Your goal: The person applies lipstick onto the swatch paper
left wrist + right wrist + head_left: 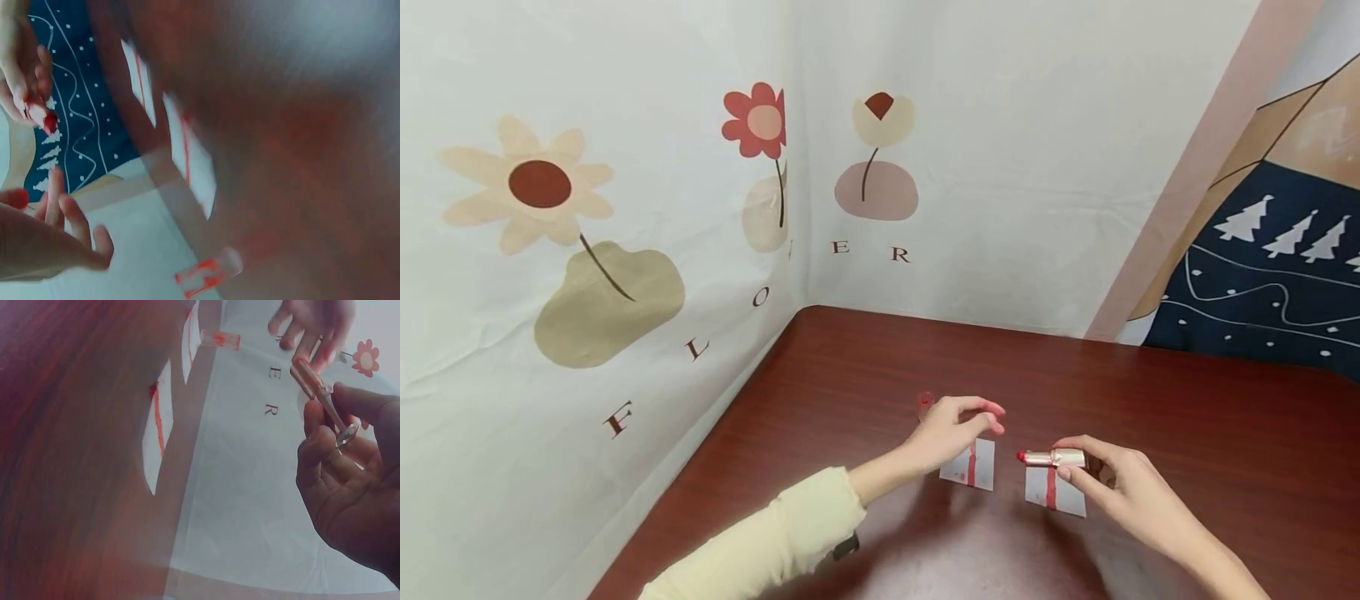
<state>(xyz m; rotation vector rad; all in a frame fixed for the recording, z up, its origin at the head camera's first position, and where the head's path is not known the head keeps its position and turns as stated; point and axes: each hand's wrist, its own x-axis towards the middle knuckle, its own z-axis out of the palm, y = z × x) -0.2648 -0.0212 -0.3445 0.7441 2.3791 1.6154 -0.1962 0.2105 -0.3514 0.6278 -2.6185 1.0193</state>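
My right hand point(1138, 492) pinches a lipstick point(1043, 458) between thumb and fingers, its gold tube level and its red tip pointing left. Just beneath it in the head view is a white paper square point(1072, 498) with a red stripe down it. My left hand point(947, 435) hovers empty over a second striped paper square point(983, 468), fingers loosely bent and red on the fingertips. In the left wrist view this hand point(50, 244) has its fingers spread. Behind it stands a small clear tube point(209, 273) with red smears inside, partly covered by the hand in the head view.
Both papers lie on a dark red-brown wooden table point(850, 358). White cloth point(1000, 167) with printed flowers and letters hangs along the left and back edges. A dark blue printed cloth point(1262, 292) with white trees hangs at the back right.
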